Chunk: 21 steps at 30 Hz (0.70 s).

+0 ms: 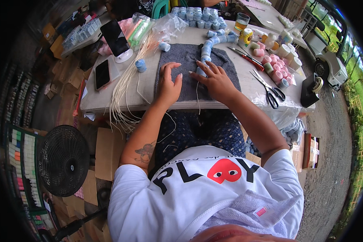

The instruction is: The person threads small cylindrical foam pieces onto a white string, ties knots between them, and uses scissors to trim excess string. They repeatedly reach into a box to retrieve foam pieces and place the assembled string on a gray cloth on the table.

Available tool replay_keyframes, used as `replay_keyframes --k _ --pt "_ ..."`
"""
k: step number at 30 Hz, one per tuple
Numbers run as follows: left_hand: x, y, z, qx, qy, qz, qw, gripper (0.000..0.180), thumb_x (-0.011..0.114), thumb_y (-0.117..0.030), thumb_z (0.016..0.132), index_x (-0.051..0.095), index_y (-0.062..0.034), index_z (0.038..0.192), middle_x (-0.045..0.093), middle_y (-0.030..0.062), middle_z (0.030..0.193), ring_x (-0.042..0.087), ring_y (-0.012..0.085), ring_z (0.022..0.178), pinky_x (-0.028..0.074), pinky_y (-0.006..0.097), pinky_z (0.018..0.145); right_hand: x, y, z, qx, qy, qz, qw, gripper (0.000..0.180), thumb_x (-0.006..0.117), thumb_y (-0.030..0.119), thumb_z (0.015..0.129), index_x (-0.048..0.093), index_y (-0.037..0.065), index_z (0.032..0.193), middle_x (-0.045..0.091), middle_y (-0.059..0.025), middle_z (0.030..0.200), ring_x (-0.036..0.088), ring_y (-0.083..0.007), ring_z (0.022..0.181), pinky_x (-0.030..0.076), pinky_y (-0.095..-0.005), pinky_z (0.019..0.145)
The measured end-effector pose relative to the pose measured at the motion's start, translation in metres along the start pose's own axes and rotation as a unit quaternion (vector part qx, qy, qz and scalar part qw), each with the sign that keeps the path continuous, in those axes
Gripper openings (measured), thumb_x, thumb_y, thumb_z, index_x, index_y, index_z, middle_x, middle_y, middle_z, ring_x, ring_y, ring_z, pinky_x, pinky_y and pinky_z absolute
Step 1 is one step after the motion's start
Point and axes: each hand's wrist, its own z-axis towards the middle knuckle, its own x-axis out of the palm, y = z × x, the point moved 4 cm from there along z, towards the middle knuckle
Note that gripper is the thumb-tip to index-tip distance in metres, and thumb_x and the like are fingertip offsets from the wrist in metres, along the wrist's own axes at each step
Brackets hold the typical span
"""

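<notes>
Here both hands (191, 80) press the grey towel (189, 60) near the table's front edge (121, 107).

Your left hand (168, 82) lies flat on the grey towel (185, 86), fingers spread; your right hand (214, 79) presses on a string of pale blue rolls (209, 47) that runs up the towel – a thin cord (198, 97) hangs over the table (246, 86) edge. Scissors (270, 89) lie to your right, a phone (102, 74) and a bundle of cords (127, 80) to your left
</notes>
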Motion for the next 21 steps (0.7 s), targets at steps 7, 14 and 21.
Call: replay_keyframes --k 7,14,21 --pt "-0.008 0.016 -0.011 -0.019 0.094 0.019 0.995 0.041 0.062 -0.003 0.082 0.050 -0.0050 0.121 0.049 0.0125 0.123 0.048 0.0277 0.119 0.039 0.038 0.100 -0.016 -0.009 0.028 0.100 -0.005 0.276 0.956 0.042 0.061 0.005 0.077 0.052 0.010 0.117 0.053 -0.0160 0.111 0.056 -0.0349 0.105 0.047 -0.0424 0.085" --pt "-0.039 0.089 0.076 -0.192 0.022 0.446 0.874 0.067 0.065 -0.031 0.083 0.031 -0.0144 0.139 0.032 0.0181 0.141 0.031 0.0398 0.130 0.026 0.060 0.102 -0.029 0.013 -0.008 0.073 0.020 0.255 0.964 0.047 0.064 0.001 0.072 0.051 0.008 0.117 0.053 -0.0142 0.113 0.056 -0.0349 0.103 0.047 -0.0432 0.085" --pt "-0.051 0.118 0.063 -0.296 0.142 0.470 0.820 0.061 0.055 -0.027 0.088 0.028 -0.0174 0.142 0.032 0.0171 0.142 0.032 0.0376 0.130 0.024 0.068 0.096 0.006 -0.009 -0.038 0.127 -0.039 0.264 0.955 0.047 0.065 0.006 0.077 0.051 0.011 0.122 0.054 -0.0135 0.118 0.054 -0.0339 0.108 0.042 -0.0419 0.091"
